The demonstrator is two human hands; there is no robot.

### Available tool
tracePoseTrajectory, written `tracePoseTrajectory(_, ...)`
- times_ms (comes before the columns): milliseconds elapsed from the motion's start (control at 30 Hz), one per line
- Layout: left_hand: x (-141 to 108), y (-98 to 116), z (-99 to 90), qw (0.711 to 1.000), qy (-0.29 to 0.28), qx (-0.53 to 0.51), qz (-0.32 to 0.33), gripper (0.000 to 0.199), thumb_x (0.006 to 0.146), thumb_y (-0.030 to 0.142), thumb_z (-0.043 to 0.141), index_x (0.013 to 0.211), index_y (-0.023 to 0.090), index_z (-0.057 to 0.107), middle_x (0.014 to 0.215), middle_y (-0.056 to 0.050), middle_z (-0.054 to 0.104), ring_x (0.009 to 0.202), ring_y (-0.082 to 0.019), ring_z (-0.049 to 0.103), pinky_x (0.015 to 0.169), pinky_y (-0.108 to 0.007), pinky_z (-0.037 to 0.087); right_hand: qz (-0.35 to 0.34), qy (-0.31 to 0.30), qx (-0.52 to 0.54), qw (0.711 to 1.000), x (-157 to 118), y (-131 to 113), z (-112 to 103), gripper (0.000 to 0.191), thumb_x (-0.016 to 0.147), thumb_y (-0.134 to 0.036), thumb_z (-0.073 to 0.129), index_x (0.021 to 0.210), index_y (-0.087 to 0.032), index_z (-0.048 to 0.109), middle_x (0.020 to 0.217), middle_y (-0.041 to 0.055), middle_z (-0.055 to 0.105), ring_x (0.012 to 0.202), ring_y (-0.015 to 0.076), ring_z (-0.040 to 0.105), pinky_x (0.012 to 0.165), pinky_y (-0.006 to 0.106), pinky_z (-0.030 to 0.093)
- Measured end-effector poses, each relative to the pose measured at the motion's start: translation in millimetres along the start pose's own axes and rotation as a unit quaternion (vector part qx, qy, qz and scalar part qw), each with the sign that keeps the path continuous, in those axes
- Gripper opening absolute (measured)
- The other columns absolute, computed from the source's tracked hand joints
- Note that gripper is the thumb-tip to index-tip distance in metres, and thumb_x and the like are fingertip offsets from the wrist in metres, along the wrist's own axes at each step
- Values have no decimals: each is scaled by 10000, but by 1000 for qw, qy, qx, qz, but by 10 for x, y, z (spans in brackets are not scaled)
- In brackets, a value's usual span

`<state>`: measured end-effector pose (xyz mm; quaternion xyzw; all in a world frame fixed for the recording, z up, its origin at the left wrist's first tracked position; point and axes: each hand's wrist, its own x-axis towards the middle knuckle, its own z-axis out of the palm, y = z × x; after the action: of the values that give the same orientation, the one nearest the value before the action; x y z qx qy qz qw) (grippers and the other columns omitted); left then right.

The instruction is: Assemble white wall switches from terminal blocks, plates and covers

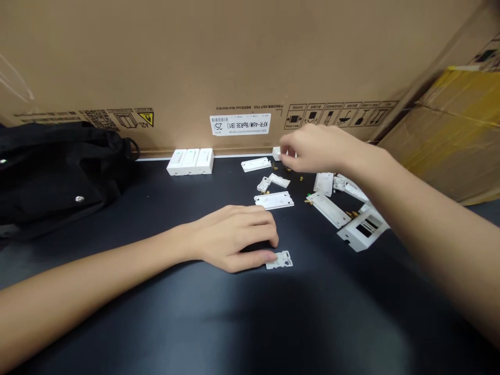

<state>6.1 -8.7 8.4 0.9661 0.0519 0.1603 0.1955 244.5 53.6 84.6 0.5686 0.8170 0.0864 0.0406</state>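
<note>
My left hand [238,237] lies on the dark tabletop with its fingers loosely bent and its thumb apart from them. The thumb tip rests on a small white plastic plate with cut-outs [284,259]. Farther back, my right hand [308,148] has its fingers curled into a pinch by a small white block [276,153]. Those fingers partly cover the block, and what sits between the fingertips is hidden. Around the hands lie a long white plastic strip [274,200], a second white strip [255,164] and small brass-coloured parts [301,178].
A joined set of three white switch-like modules [190,162] stands at the back left. White housings, including one with dark slots [363,229], are heaped under my right forearm. A black bag [58,172] sits at left. Large cardboard boxes [234,52] wall off the back and right.
</note>
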Motion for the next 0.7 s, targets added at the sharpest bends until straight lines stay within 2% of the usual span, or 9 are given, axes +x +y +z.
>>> tracePoseTrajectory(167, 3, 33, -25, 1000, -5, 0, -9, 250, 1027, 436, 575, 1060, 195, 631, 1042, -76, 689, 931, -198, 645, 823, -322, 514, 28, -42, -32, 998, -111, 106, 218, 264, 921, -386, 537, 880, -210, 729, 840, 125, 733, 743, 282, 652, 629, 406, 439)
tracePoseTrajectory(267, 5, 42, -34, 1000, -3, -4, -8, 280, 987, 467, 633, 1069, 199, 635, 1057, -74, 688, 936, -203, 653, 824, -330, 518, 26, -55, -49, 997, -121, 77, 298, 300, 936, -396, 529, 869, -208, 753, 890, 136, 751, 774, 285, 672, 632, 405, 469)
tracePoseTrajectory(400, 8, 45, -36, 1000, -2, -7, -2, 293, 942, 472, 686, 1042, 201, 641, 1051, -74, 690, 917, -202, 654, 810, -331, 517, 17, -37, -63, 997, -116, 16, 341, 288, 940, -302, 509, 925, -191, 775, 986, 164, 766, 859, 312, 700, 678, 427, 508)
tracePoseTrajectory(533, 18, 50, -35, 1000, -6, -5, -1, 192, 949, 377, 658, 994, 191, 650, 1001, -75, 687, 884, -196, 642, 776, -320, 504, 19, -44, -55, 997, -111, -3, 352, 272, 911, -235, 514, 966, -166, 772, 1017, 196, 761, 872, 334, 706, 697, 446, 511)
tracePoseTrajectory(700, 18, 44, -27, 1000, -10, -8, -5, 177, 956, 360, 637, 1003, 190, 650, 1016, -80, 690, 898, -197, 639, 792, -320, 504, 27, -56, -40, 997, -108, 1, 342, 287, 932, -325, 506, 954, -192, 759, 1021, 170, 758, 891, 318, 696, 698, 424, 502)
